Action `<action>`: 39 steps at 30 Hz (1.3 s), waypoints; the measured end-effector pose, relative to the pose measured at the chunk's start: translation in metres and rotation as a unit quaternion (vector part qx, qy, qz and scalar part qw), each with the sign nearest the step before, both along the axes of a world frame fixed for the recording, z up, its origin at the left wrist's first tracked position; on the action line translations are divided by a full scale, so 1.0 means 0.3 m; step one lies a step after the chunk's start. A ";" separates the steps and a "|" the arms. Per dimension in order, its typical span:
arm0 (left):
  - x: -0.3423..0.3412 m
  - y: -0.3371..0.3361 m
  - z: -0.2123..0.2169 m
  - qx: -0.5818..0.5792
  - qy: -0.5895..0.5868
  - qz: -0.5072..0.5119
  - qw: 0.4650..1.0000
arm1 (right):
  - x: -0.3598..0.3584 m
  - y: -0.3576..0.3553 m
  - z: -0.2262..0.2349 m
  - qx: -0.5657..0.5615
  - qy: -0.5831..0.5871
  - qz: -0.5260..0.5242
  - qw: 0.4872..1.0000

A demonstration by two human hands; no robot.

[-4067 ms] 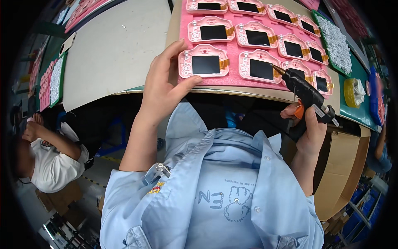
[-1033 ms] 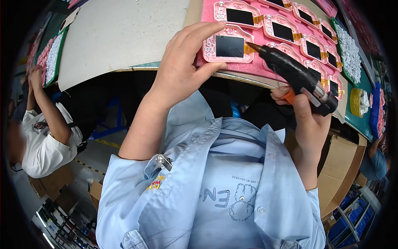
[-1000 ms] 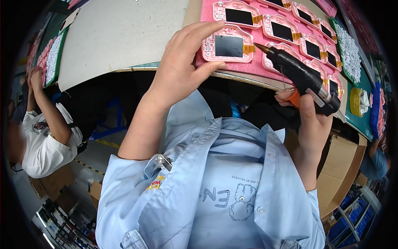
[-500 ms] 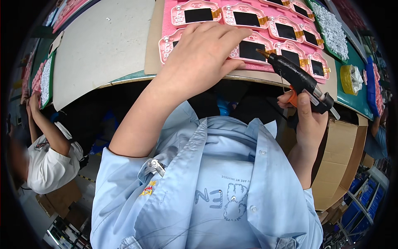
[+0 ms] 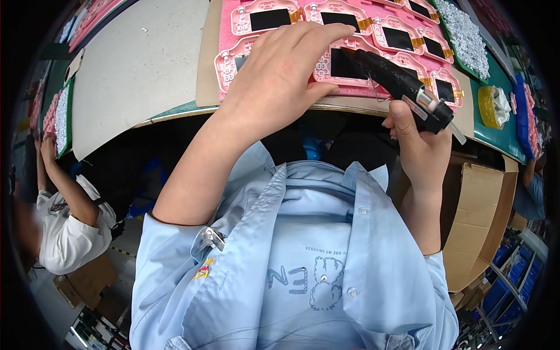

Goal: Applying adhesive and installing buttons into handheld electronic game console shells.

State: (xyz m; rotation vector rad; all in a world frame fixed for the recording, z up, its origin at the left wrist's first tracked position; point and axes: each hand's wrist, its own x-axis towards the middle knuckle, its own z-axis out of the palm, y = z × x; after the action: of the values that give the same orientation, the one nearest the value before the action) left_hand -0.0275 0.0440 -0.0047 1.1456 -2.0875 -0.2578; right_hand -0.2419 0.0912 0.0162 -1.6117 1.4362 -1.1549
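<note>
My right hand [image 5: 421, 137] is wrapped round the handle of a black hot glue gun [image 5: 389, 77], with a clear glue stick jutting from its back end. The dark nozzle points left, over the upper right part of a pink plastic shell [image 5: 322, 73] with a black screen [image 5: 346, 63] set in it. Across the left side of this shell my left hand [image 5: 283, 73] lies palm down, fingers stretched and thumb apart. It partly covers a neighbouring pink shell [image 5: 224, 71]. Whether its fingertips press on the shell is hidden.
More pink shells with screens and orange ribbon cables sit in rows on a pink foam sheet [image 5: 225, 35]. On the right are a green tray [image 5: 446, 32] of small clear parts, a yellow tape roll [image 5: 487, 108] and an open cardboard box [image 5: 475, 216]. Co-workers flank both sides.
My right hand has brought the glue gun left and slightly up, its nozzle now farther in over the shell. My left hand stays over the same shells.
</note>
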 end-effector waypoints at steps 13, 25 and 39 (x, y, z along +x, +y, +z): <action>-0.003 -0.008 -0.016 -0.030 0.022 -0.005 0.999 | 0.006 0.003 0.005 -0.044 0.037 0.026 0.998; 0.017 -0.016 -0.027 -0.046 0.020 -0.010 0.999 | -0.056 0.063 0.057 0.017 0.007 0.046 0.999; 0.015 -0.015 -0.020 -0.038 0.010 -0.007 0.999 | -0.037 0.071 0.088 -0.028 0.157 0.043 0.986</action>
State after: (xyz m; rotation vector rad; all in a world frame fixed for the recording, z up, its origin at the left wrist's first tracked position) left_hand -0.0231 0.0396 -0.0106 1.0798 -2.0701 -0.1939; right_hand -0.2529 0.1126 0.0427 -1.9424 1.5205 -0.9299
